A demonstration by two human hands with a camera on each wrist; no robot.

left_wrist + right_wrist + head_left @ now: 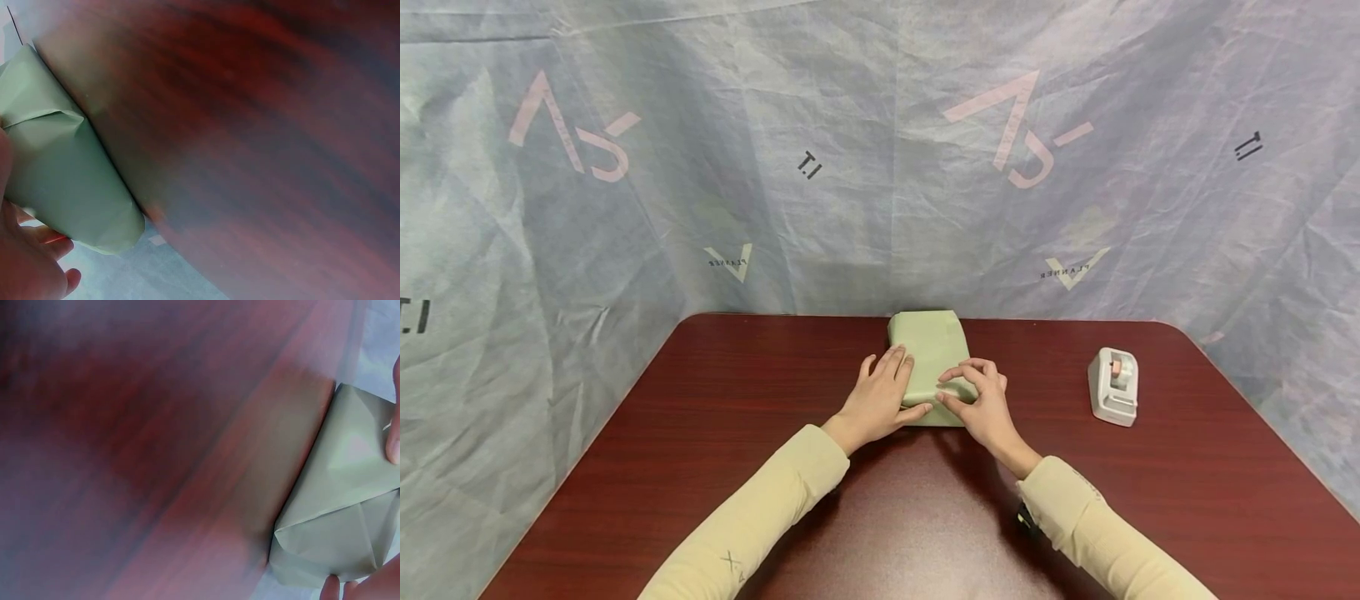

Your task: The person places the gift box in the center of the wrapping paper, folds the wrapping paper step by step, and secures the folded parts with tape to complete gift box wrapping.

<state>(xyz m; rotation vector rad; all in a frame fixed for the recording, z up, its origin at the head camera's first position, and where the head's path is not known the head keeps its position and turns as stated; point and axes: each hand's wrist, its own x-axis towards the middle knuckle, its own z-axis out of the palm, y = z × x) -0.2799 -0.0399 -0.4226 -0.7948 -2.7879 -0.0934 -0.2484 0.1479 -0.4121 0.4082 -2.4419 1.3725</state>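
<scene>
A package in pale green wrapping paper [928,342] lies at the back middle of the table, with folded paper at its near end. My left hand [880,398] rests along its left side, fingers extended over the top and thumb reaching along the near edge. At the near right corner, my right hand [987,407] has its thumb and index finger bent towards each other, pinching at the fold. The left wrist view shows a creased flap of the green paper [75,169]. In the right wrist view a slanting fold crosses the paper [340,481].
A white tape dispenser [1114,387] stands to the right on the dark red wooden table [760,375]. Behind the table's back edge hangs a grey printed fabric sheet [850,208], which also runs along both sides.
</scene>
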